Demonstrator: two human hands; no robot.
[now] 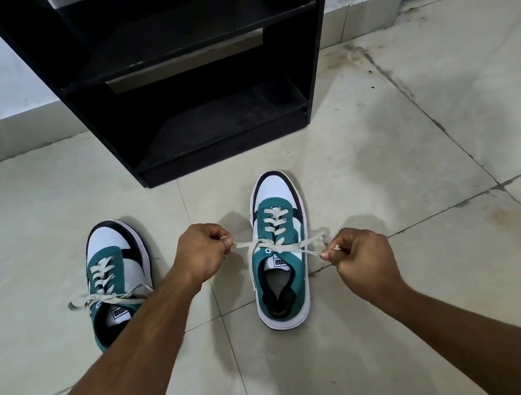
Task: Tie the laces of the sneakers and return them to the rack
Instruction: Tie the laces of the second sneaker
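Fists, left hand (204, 254) and right hand (360, 258), pinch flat cloth laces (281, 245) taut.

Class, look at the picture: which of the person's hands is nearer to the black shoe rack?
Left. The left hand is closer to the shoe rack; the right hand sits farther back and to the right.

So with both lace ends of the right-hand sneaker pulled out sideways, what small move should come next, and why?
Probably cross the two ends over the tongue to start the knot. The left hand and right hand each pinch one end of the lace of the right sneaker, stretched apart with no bow visible. The left sneaker looks already tied.
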